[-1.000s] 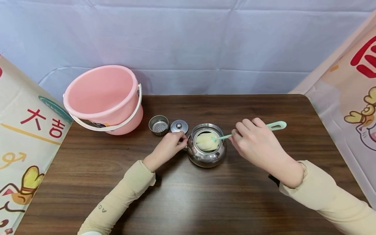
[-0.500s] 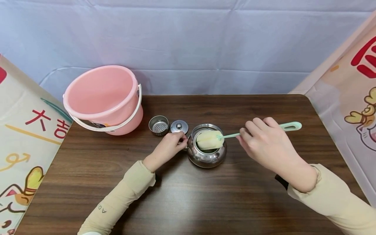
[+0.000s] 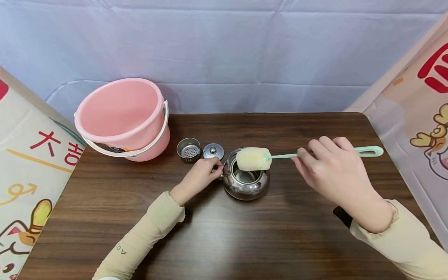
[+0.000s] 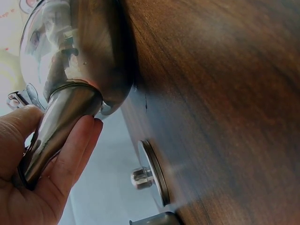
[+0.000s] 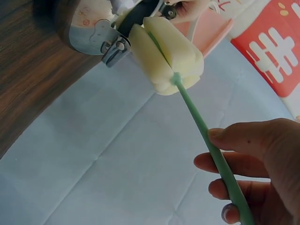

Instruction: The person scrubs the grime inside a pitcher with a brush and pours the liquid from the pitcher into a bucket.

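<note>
A shiny steel teapot [image 3: 246, 190] stands lidless on the table, its mouth uncovered at the front. The left hand [image 3: 198, 177] holds it at its left side; in the left wrist view, thumb and fingers [image 4: 77, 145] grip the tapering spout [image 4: 63, 122]. Just above the teapot's mouth is the pale yellow sponge head [image 3: 252, 158] of a brush, outside the pot. The right hand [image 3: 337, 171] grips its green handle [image 3: 371, 151]; the right wrist view shows thumb and fingers around the green stem [image 5: 199, 119], and the sponge [image 5: 171, 56] beside the rim.
A pink bucket [image 3: 154, 144] with a white handle stands at the back left of the wooden table [image 3: 217, 241]. Between bucket and teapot lie a perforated steel strainer [image 3: 189, 149] and a round lid [image 3: 213, 150] with a knob. Pale cloth [image 3: 224, 58] hangs behind.
The right hand has moved right and slightly up in the head view, and the sponge has come up out of the teapot. The left hand and the teapot have hardly moved.
</note>
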`<state>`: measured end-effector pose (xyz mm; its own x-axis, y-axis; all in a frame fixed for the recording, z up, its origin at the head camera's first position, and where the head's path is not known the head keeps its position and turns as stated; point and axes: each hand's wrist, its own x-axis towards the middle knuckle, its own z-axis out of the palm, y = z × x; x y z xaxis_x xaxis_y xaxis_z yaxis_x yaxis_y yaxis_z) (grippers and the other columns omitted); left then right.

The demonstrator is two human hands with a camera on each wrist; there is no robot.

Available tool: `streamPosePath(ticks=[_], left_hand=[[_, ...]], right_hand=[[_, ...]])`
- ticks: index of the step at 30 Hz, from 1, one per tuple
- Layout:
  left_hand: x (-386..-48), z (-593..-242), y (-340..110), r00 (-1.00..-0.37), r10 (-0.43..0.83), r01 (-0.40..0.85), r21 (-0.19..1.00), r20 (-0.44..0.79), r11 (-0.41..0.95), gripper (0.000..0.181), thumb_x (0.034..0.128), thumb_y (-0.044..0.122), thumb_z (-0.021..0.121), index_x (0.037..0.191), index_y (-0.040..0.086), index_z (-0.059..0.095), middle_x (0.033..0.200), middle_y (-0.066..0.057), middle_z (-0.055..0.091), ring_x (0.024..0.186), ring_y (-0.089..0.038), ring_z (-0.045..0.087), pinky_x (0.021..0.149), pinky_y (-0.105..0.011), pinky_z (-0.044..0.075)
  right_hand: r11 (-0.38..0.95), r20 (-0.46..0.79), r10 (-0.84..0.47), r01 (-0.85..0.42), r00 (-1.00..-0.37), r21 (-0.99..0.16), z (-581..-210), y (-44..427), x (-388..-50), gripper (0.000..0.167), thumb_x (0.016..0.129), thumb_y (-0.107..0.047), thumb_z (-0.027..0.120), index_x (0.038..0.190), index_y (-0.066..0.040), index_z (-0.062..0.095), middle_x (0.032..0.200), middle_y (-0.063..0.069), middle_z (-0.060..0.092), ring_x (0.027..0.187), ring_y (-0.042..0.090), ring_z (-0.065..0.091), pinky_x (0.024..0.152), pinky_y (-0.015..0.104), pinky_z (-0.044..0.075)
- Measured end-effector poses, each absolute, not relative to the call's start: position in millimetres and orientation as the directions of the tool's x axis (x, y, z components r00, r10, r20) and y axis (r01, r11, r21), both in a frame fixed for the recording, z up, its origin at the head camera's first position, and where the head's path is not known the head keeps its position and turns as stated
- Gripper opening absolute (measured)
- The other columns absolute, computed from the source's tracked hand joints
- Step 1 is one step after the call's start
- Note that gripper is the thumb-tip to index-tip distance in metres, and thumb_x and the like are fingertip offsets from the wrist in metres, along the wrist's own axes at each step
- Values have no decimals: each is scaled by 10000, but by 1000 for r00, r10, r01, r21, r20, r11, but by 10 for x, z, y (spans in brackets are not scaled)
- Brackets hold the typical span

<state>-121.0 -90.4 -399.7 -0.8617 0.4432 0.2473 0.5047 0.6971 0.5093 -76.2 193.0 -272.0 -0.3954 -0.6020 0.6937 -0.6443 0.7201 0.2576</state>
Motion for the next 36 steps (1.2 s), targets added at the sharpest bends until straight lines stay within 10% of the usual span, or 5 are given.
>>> streamPosePath(ticks=[36], left_hand=[[-1199,-4000,-902,-862,442,505,506,250,699,61,817,55,572,802,83,624,722,14,625,644,-88,560,637,-257,474]], right_hand=[[926,808,-76,-343,-584,-161,-3156,2528,-1224,252,825,-218,635,816,24,704,723,194,558,659,374,474,592,485,257]])
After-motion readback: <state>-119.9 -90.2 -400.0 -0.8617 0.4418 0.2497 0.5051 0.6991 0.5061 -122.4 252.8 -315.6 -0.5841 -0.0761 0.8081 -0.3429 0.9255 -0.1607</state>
